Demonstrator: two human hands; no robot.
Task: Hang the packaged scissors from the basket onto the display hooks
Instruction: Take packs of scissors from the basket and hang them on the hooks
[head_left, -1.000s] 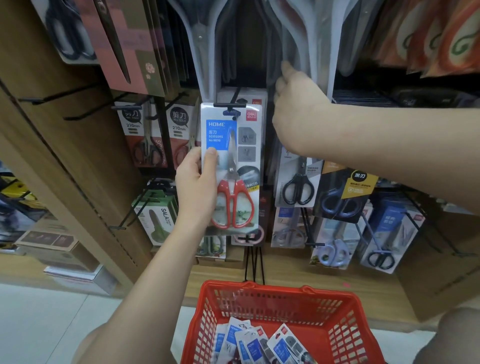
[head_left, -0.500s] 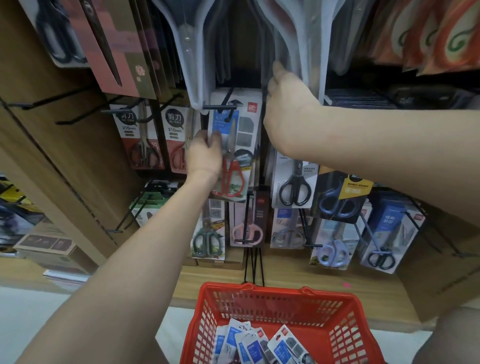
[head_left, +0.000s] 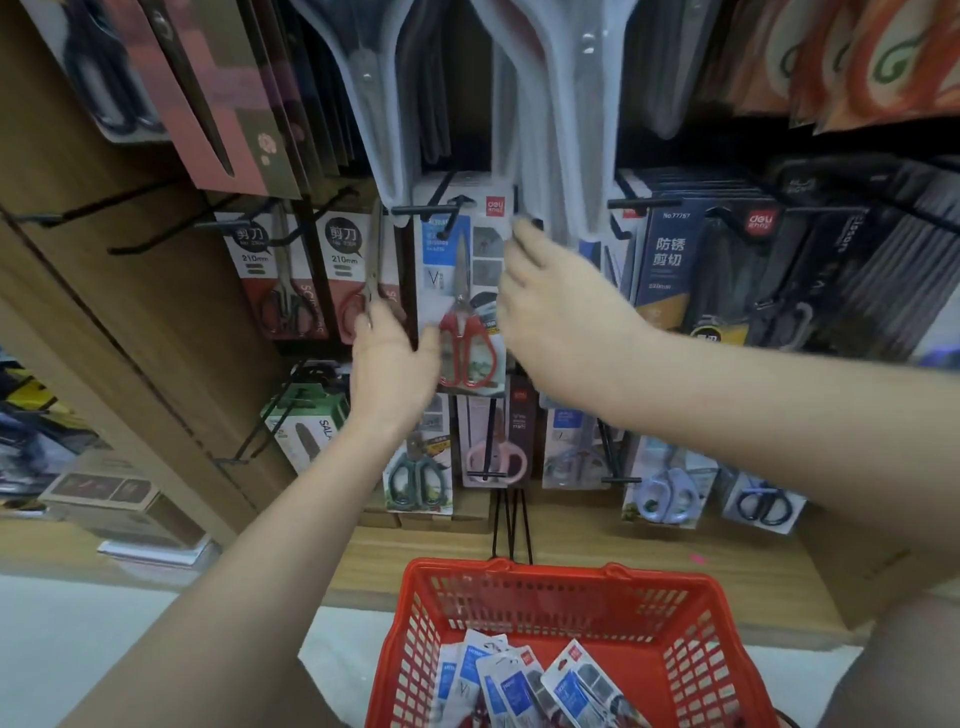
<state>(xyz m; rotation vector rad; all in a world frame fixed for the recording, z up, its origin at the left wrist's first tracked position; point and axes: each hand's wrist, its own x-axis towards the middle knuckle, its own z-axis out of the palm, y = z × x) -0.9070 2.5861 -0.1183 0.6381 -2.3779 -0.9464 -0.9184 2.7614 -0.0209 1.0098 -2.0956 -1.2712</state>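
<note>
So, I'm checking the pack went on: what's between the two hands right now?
In the head view, the red-handled scissors pack hangs on the black display hook, between the left hand and the right hand.

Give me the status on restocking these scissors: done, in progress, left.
Done: one red-handled scissors pack hangs on the display hook. In hand: nothing plainly gripped; the left hand and right hand sit beside that pack, fingers relaxed. Left: several packs lie in the red basket.
</note>
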